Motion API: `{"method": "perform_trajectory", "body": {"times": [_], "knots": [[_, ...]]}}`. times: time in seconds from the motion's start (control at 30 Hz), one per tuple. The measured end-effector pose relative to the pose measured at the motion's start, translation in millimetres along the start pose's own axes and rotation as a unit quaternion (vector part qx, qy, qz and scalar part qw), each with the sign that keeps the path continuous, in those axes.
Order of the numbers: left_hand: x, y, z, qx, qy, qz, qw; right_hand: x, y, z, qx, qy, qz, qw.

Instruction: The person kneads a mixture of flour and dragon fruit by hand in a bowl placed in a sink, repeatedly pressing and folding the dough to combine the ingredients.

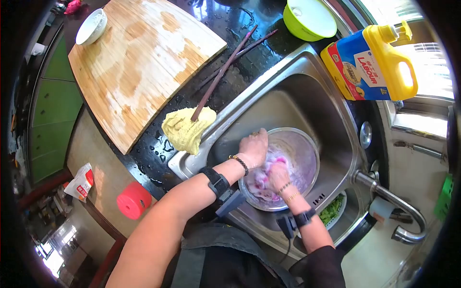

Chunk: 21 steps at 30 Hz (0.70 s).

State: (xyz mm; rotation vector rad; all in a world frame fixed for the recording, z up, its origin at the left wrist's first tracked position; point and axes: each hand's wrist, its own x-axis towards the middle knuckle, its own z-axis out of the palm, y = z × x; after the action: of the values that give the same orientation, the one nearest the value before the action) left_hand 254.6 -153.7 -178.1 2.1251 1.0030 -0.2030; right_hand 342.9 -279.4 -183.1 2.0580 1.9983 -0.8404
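Note:
A round metal basin (311, 144) sits inside the larger sink bowl, holding cloudy purplish, foamy water. My left hand (254, 148) is curled at the basin's left rim and appears to grip it; part of its fingers is hidden. My right hand (278, 176) is down in the basin, its fingers closed around a wet pink and white cloth-like bundle (261, 178). Water and foam partly cover the bundle and the fingertips. Beaded bracelets and dark wrist bands are on both wrists.
The steel sink (293, 103) has a faucet (391, 192) at right and greens (331, 211) in a smaller compartment. A crumpled yellow cloth (187, 128), chopsticks (223, 69), a wooden board (144, 62), a white bowl (92, 27), a green bowl (307, 21) and a yellow detergent jug (367, 65) surround it.

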Motion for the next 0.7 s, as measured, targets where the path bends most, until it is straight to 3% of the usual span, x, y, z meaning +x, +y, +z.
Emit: {"method": "perform_trajectory", "body": {"times": [0.07, 0.2, 0.27, 0.43, 0.53, 0.7], "knots": [[0, 1, 0, 0.000, -0.010, 0.003, 1.000, -31, -10, -18, 0.059, 0.073, 0.051, 0.994], [1, -2, 3, -0.003, 0.006, 0.006, 1.000, -77, 0, 5, 0.093, 0.112, 0.099, 0.984], [1, -2, 3, -0.005, 0.008, 0.006, 1.000, -86, -10, -11, -0.008, 0.232, 0.044, 0.972], [1, 0, 5, 0.011, 0.038, -0.003, 0.999, -75, -20, 14, 0.037, 0.168, 0.075, 0.982], [0, 1, 4, 0.017, 0.041, 0.002, 0.999, -56, -16, 30, 0.068, 0.218, 0.007, 0.973], [1, 2, -1, -0.032, 0.008, -0.028, 0.999, -33, -9, 38, 0.027, 0.210, -0.037, 0.977]]}}
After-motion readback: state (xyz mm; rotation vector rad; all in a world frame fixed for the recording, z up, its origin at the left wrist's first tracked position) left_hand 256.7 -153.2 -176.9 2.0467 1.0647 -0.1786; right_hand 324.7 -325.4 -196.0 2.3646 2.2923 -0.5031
